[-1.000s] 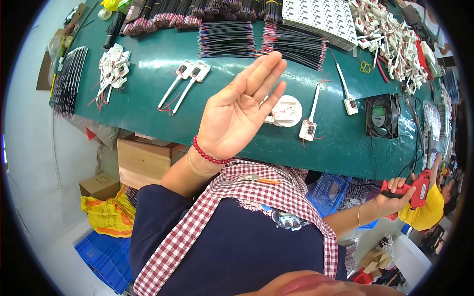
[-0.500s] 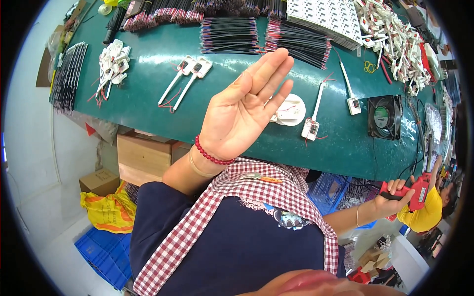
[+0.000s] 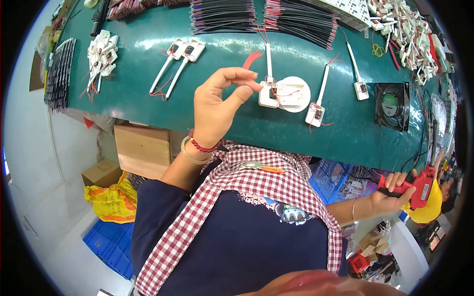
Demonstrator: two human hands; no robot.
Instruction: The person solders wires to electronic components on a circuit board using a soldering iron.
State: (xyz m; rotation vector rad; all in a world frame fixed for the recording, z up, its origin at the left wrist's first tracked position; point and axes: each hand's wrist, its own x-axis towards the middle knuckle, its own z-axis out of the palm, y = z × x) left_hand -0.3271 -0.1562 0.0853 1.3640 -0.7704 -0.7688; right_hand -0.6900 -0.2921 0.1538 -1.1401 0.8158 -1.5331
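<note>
My left hand (image 3: 222,101) is over the near part of the table with its fingers curled. Its thumb and fingertips come together beside a small white housing (image 3: 268,94), which has a white stem and red wires. What the fingertips hold, if anything, is hidden. That housing meets a round white holder (image 3: 296,93), with a thin red wire across it. Off the table's right end, my right hand (image 3: 393,192) is wrapped round the handle of a red soldering gun (image 3: 423,190), its thin barrel pointing up. Another white stemmed part (image 3: 314,114) lies right of the holder.
Bundles of black wires (image 3: 224,17) line the far edge. Two stemmed parts (image 3: 185,54) lie left, beyond them a small pile (image 3: 102,56). At right are a large pile of white parts (image 3: 412,44) and a black fan (image 3: 391,106). A person in yellow (image 3: 429,207) is nearby.
My left hand has lowered and turned from flat, raised fingers to a curled pinch, uncovering the white housing and its stem. My right hand keeps its hold on the soldering gun.
</note>
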